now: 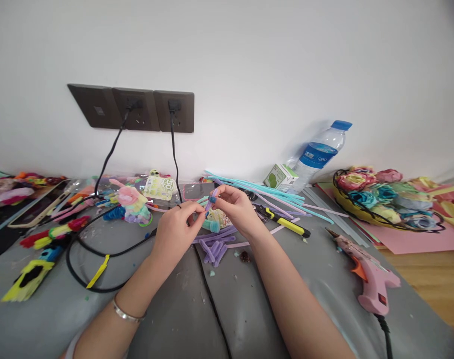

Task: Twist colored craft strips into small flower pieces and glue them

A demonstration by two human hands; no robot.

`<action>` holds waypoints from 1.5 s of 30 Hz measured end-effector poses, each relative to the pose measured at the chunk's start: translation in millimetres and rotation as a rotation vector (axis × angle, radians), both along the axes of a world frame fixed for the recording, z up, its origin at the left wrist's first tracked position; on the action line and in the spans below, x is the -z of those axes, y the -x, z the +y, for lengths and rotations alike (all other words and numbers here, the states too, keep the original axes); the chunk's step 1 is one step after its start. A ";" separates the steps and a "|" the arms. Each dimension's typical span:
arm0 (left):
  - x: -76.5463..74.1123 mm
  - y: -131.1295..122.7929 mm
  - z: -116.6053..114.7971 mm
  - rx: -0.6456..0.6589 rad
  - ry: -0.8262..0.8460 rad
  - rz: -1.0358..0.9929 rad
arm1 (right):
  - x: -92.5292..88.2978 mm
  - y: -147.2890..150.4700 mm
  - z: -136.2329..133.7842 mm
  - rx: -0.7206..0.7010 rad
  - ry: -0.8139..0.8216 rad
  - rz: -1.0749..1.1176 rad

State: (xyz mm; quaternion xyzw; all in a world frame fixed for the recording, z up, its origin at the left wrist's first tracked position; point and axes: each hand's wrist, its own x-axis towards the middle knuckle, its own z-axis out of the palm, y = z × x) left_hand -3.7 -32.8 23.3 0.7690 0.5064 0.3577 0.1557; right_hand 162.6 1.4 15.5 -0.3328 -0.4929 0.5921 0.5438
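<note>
Between my two hands is a short purple pipe cleaner [213,196], pinched from both sides. My left hand [180,224] grips its lower end between thumb and fingertips. Higher up, the thumb and forefinger of my right hand [236,207] close on the same piece. Below the hands lies a small pile of cut purple pipe cleaner pieces [215,251]. A turquoise fuzzy roll [211,226] sits just behind the fingers, partly hidden. Long turquoise pipe cleaners [264,190] stretch out behind my right hand.
A yellow utility knife [288,224] and a pink glue gun [372,284] lie to the right. Behind stand a leaning water bottle [318,154] and a small box [281,176]. A flower basket [346,202] is far right. Black cables [73,264] and a pastel fuzzy figure [131,202] lie left.
</note>
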 end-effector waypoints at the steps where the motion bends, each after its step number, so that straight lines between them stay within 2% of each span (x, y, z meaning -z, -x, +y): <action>1: 0.1 -0.7 -0.3 0.000 0.000 0.002 | 0.3 0.3 0.1 -0.002 -0.004 0.001; 5: 2.5 -4.2 0.1 -0.014 0.040 -0.039 | 0.4 0.3 -0.1 -0.038 -0.016 -0.005; 11: 1.0 -4.3 3.1 0.017 0.155 -0.247 | -0.1 -1.3 -0.1 -0.037 -0.063 -0.041; 16: -1.0 -3.6 4.4 0.005 0.175 -0.277 | 0.1 -2.4 -0.4 -0.070 -0.095 -0.086; 20: 0.9 -1.6 6.7 0.031 0.221 -0.375 | 0.0 -2.9 -0.7 -0.085 -0.102 -0.087; 25: -1.2 2.1 10.0 0.092 0.399 -0.529 | -1.9 -3.8 -1.7 -0.106 -0.079 -0.072; 30: -3.6 2.9 10.8 0.122 0.662 -0.675 | -3.4 -5.2 -2.1 -0.112 -0.078 -0.110; 37: -2.0 4.8 10.6 0.188 0.911 -0.909 | -1.6 -7.0 -3.7 -0.198 -0.063 -0.071; 40: -0.8 5.4 11.3 0.207 0.982 -0.967 | -1.1 -7.6 -4.1 -0.219 -0.060 -0.073; 45: 1.3 6.1 12.1 0.228 1.010 -0.957 | -3.6 -5.7 -4.8 -0.217 -0.067 -0.118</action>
